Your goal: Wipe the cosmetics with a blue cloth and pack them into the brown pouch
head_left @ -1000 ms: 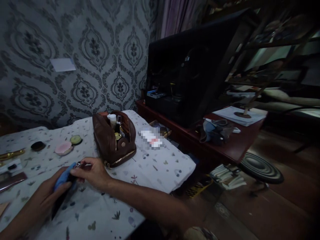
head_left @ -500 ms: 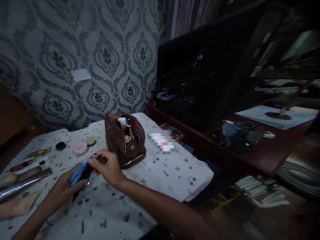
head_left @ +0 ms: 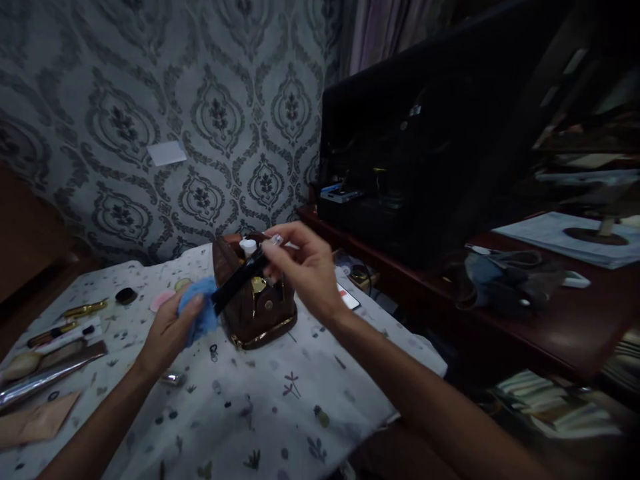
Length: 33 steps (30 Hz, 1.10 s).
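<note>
My left hand [head_left: 167, 328] is closed on a crumpled blue cloth [head_left: 201, 308]. Between the thumb and fingers of my right hand [head_left: 309, 270] is the upper end of a long black tube [head_left: 239, 280] with a clear or shiny tip. The tube slants down to the left, its lower end against or just beside the cloth. Behind it stands an unzipped brown makeup bag [head_left: 265, 328], holding a white-capped bottle [head_left: 247, 247] and other items partly hidden by the tube and my right hand. A small shiny piece [head_left: 173, 378] lies near my left wrist.
A pink compact [head_left: 161, 300], a black round item [head_left: 125, 295], a gold tube [head_left: 85, 308], brushes and a silver tube [head_left: 45, 380] lie on the printed cloth at left. A phone [head_left: 349, 298] lies beyond the bag. A large black screen [head_left: 425, 167] stands on a dark red desk.
My right hand has risen to the right with the black tube, drawing it out from the blue cloth. My left hand has moved up and right. The view has shifted slightly.
</note>
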{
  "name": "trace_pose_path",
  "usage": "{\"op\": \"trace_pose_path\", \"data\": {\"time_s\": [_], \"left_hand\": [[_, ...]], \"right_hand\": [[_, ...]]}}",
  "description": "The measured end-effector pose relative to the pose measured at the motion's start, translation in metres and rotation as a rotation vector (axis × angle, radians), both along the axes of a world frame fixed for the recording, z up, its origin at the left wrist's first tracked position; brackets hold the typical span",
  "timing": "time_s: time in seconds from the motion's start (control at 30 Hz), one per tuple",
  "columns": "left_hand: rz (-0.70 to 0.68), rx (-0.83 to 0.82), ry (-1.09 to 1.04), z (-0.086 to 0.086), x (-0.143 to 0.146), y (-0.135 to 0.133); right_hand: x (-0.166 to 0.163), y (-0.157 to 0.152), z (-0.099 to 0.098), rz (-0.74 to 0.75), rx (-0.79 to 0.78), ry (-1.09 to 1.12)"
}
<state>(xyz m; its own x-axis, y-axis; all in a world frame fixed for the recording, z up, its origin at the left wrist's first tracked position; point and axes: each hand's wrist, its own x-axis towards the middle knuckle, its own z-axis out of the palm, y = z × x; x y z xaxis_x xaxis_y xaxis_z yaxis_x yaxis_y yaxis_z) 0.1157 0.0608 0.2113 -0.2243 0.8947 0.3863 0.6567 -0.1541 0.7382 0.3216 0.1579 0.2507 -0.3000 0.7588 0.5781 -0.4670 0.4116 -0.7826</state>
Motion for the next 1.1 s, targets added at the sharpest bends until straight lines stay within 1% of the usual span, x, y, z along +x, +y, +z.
{"op": "trace_pose_path", "data": {"time_s": [0.07,0.1,0.17,0.23,0.27,0.33,0.43,0.53,0.63,0.8,0.87,0.97,1.1], "left_hand": [[-0.031,0.072,0.176,0.002,0.009,0.014],[-0.085,0.115,0.299,0.001,0.012,0.02],[-0.242,0.187,0.559,-0.004,0.014,0.028],[-0.353,0.2,0.766,-0.011,0.012,0.03],[-0.371,0.19,0.837,-0.014,0.011,0.029],[-0.343,0.172,0.911,-0.02,0.008,0.025],[-0.303,0.185,0.939,-0.026,0.005,0.018],[-0.295,0.219,0.943,-0.031,0.005,0.014],[-0.286,0.235,0.93,-0.036,0.007,0.014],[-0.276,0.246,0.917,-0.039,0.008,0.017],[-0.279,0.25,0.908,-0.04,0.008,0.018],[-0.284,0.256,0.869,-0.042,0.007,0.018],[-0.294,0.254,0.837,-0.046,0.006,0.019]], "right_hand": [[0.011,0.015,0.008,-0.123,0.038,0.016],[0.015,0.022,0.01,-0.171,0.054,0.014],[0.018,0.035,0.01,-0.229,0.078,-0.018],[0.017,0.046,0.005,-0.241,0.086,-0.074],[0.015,0.051,0.002,-0.235,0.085,-0.108],[0.01,0.059,-0.004,-0.214,0.083,-0.187],[0.0,0.07,-0.01,-0.23,0.128,-0.33],[-0.008,0.082,-0.01,-0.309,0.258,-0.46],[-0.011,0.095,-0.003,-0.345,0.406,-0.551],[-0.007,0.115,0.013,-0.332,0.596,-0.699],[-0.004,0.122,0.016,-0.348,0.638,-0.747],[-0.002,0.129,0.015,-0.352,0.673,-0.797],[-0.005,0.132,0.008,-0.275,0.683,-0.881]]}}
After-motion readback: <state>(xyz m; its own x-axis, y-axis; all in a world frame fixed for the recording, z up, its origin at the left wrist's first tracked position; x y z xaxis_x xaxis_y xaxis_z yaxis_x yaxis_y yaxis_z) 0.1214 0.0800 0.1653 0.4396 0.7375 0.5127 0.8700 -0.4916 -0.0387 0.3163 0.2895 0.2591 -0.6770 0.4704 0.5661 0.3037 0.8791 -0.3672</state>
